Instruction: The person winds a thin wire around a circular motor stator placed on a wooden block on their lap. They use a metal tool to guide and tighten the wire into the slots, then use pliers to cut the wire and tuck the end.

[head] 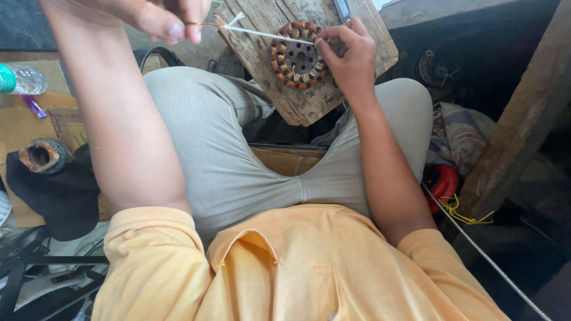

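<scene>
Round motor stator (299, 54) with copper windings lies on worn wooden board (357, 56) across knees; right hand (351, 56) rests on stator's right edge, fingers (326, 37) touching rim; left hand (163, 16) raised at top, pinching thin white sleeve (262, 34) stretched toward stator; plastic bottle (21, 79) far left; red object (443, 181) right of thigh.

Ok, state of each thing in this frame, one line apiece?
Wound stator ring: flat on the wooden board.
Wooden board: resting across the knees.
White sleeve strip: stretched between both hands.
Left hand: pinching the strip.
Right hand: fingertips on the ring.
Plastic bottle: lying down.
</scene>
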